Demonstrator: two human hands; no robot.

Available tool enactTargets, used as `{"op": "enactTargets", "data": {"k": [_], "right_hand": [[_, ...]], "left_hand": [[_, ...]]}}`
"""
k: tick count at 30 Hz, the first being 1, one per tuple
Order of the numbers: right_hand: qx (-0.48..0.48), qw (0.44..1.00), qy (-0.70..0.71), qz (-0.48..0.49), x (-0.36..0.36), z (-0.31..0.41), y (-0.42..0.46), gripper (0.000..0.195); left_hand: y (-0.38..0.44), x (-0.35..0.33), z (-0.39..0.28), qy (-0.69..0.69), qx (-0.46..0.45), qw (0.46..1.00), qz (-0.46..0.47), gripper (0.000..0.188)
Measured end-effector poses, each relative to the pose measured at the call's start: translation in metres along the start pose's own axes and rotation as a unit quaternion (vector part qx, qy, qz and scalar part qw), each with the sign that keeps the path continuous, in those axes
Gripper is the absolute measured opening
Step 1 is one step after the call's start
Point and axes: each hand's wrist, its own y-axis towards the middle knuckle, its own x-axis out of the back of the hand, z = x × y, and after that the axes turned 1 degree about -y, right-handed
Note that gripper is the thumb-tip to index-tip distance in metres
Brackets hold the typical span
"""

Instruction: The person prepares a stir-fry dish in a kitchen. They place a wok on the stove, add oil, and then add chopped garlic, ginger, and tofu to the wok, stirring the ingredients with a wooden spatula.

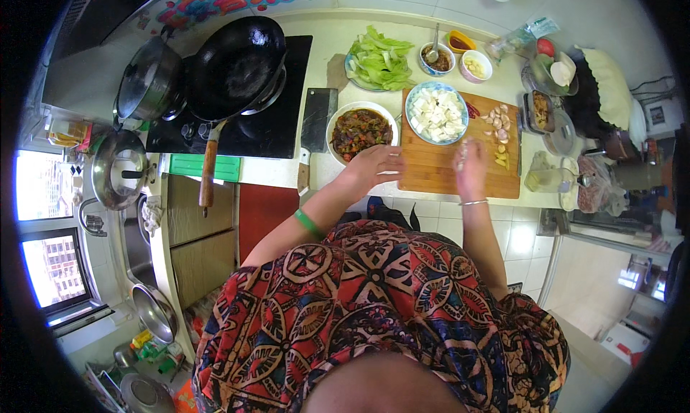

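My left hand [379, 164] is over the front edge of a white bowl [330, 138] of dark cooked food with red and green pieces. Its fingers are apart and hold nothing. My right hand [472, 164] is blurred above a wooden cutting board [431, 170]. Something pale shows at its fingers; whether it is held I cannot make out. Just beyond that hand, a blue-patterned plate of white tofu-like cubes [436, 115] rests on the board. To its right lie garlic cloves [500, 123], dried red chillies [473, 110] and yellow ginger-like pieces [502, 159].
At the back are a plate of lettuce [380, 60], a bowl of sauce with a spoon [436, 60], and a bowl of pale pieces [475, 66]. Leftward, a cleaver [318, 122] lies beside a black hob carrying a wok [234, 68], its wooden handle [209, 170] overhanging the counter.
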Motion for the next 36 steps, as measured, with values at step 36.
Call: {"op": "enactTargets", "data": {"k": [36], "right_hand": [[0.53,0.686,-0.497,0.039,-0.035,0.012,-0.043,0.015]], "left_hand": [[0.1,-0.006,0.092,-0.3,0.097,0.946,0.072,0.029]]}}
